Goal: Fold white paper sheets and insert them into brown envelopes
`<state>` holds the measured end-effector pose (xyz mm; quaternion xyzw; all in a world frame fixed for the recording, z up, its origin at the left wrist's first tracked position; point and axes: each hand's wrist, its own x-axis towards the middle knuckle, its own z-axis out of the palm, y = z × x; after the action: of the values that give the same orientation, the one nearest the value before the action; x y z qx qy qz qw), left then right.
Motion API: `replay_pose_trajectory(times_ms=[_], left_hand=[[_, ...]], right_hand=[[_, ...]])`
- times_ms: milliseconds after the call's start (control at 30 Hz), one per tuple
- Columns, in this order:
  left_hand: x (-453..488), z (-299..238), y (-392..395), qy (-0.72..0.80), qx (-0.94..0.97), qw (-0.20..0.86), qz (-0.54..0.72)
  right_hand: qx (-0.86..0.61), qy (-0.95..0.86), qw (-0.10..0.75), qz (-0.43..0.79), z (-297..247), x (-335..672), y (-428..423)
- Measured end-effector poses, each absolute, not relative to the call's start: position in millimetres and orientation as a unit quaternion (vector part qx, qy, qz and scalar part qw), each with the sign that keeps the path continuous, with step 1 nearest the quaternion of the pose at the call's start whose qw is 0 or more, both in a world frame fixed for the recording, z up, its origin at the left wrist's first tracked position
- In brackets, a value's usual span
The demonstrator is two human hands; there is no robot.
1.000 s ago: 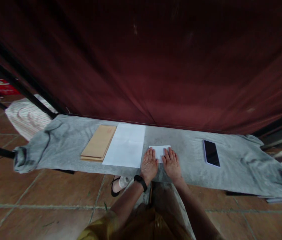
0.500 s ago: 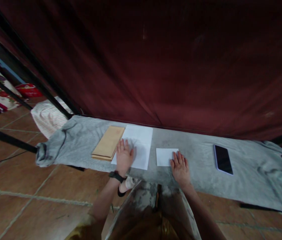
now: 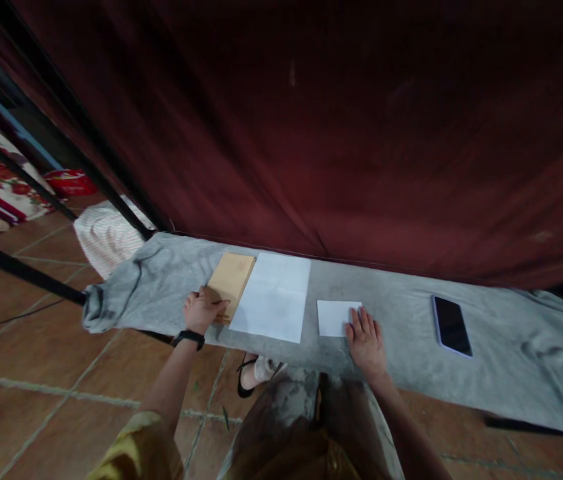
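Note:
A stack of brown envelopes [image 3: 234,279] lies on the grey cloth [image 3: 391,313] covering a long table. My left hand [image 3: 202,309], with a black watch on the wrist, has its fingers curled around the near end of that stack. Right of the envelopes lies a large white sheet [image 3: 274,296]. Further right is a small folded white paper [image 3: 335,317]. My right hand [image 3: 365,337] rests flat with fingers spread, touching the small paper's near right corner.
A black phone [image 3: 451,325] lies face up on the cloth at the right. A dark red curtain [image 3: 311,133] hangs right behind the table. Black metal bars [image 3: 16,267] and a striped cloth [image 3: 106,233] stand at the left. Tiled floor lies below.
My left hand left the small folded paper, passed over the large sheet and now grips the near end of the envelope stack. My right hand stayed by the small paper. The view swung left.

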<state>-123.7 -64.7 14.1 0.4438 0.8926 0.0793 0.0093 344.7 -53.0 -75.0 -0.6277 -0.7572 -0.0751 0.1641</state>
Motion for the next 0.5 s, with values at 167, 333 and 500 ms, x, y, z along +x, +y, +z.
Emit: replay_pose_trajectory(times_ms=[167,333,500], left_hand=[[-127,27,-63,0.894,0.437,-0.009,0.099],[-136,38,-65,0.86,0.414,0.06,0.292],[-152,60,-63,0.784,0.308,0.194,0.502]], right_hand=[[-0.629,-0.758,0.159,-0.072,-76,345,-53],[-0.629,-0.756,0.17,-0.068,-81,346,-53],[-0.622,-0.758,0.177,-0.085,-86,347,-51]])
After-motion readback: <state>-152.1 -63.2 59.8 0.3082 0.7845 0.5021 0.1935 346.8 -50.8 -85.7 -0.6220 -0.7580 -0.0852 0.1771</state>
